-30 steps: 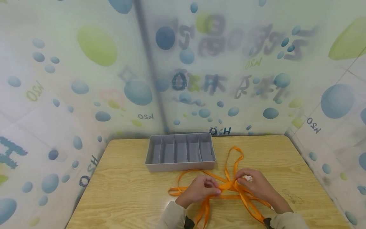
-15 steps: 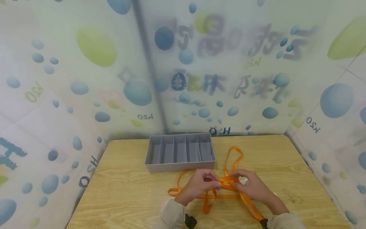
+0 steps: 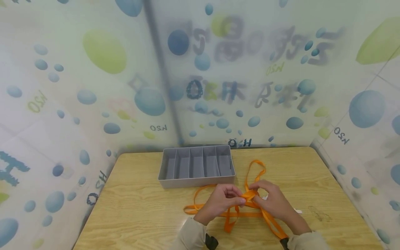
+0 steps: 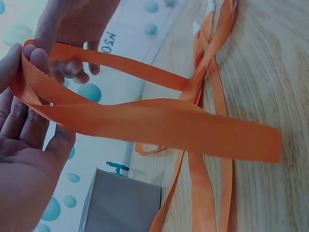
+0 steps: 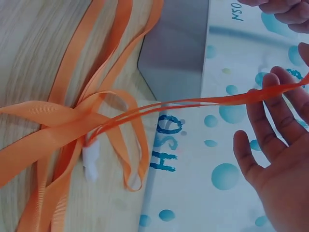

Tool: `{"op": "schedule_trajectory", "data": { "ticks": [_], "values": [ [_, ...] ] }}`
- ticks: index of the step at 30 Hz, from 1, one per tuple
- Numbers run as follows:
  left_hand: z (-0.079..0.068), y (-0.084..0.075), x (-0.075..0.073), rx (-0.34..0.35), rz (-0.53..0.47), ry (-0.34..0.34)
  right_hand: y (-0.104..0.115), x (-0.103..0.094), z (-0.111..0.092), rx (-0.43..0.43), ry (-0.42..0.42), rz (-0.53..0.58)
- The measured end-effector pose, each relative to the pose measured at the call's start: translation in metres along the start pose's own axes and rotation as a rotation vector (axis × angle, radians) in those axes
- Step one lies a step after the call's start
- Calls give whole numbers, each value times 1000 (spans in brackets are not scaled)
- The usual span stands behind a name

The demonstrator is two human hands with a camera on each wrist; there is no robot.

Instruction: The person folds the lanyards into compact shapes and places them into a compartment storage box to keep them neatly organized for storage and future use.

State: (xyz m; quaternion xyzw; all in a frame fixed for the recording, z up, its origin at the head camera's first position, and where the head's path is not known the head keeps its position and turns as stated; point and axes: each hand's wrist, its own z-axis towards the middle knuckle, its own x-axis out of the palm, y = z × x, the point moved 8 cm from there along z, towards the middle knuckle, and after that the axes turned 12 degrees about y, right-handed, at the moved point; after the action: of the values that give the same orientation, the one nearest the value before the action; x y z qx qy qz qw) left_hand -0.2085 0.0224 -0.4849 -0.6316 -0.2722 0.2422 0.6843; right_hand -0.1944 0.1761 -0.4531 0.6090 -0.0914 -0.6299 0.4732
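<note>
A long orange ribbon (image 3: pixel 248 196) is bunched and crossed between the two hands over the table. My left hand (image 3: pixel 222 201) pinches a folded part of it between thumb and fingers; a flat free end (image 4: pixel 241 140) runs out from there in the left wrist view. On the other side my right hand (image 3: pixel 272 201) pinches the ribbon close to the left fingertips, its remaining fingers spread in the right wrist view. From the right hand a narrow double strand (image 5: pixel 193 104) leads down to the crossed strands. A small white piece (image 5: pixel 91 159) sits at that crossing.
Behind the hands stands a grey tray with five-like narrow slots, a divided box (image 3: pixel 197 182), near the back edge of the wooden table (image 3: pixel 131 208). More ribbon loops (image 3: pixel 256 163) lie on the tabletop. A patterned wall (image 3: pixel 200 132) rises behind.
Both hands have come closer together, the right one moving left. The ribbon between them is now folded tighter, and the piece hanging below the left hand reaches less far down.
</note>
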Motion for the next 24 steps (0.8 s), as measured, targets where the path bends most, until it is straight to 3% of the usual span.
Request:
{"op": "schedule_trajectory", "data": {
  "ticks": [8,11,19,24],
  "values": [
    [0,-2,1,22,9,1,22,-10,-2,-127,-125,-212],
    [1,-4,0,33,17,-10,29,-12,-1,-176,-131,-242],
    [-1,-10,0,30,21,-27,35,-5,4,-172,-5,-161],
    [-2,-13,1,52,32,-20,40,-4,5,-179,-2,-114]
  ]
}}
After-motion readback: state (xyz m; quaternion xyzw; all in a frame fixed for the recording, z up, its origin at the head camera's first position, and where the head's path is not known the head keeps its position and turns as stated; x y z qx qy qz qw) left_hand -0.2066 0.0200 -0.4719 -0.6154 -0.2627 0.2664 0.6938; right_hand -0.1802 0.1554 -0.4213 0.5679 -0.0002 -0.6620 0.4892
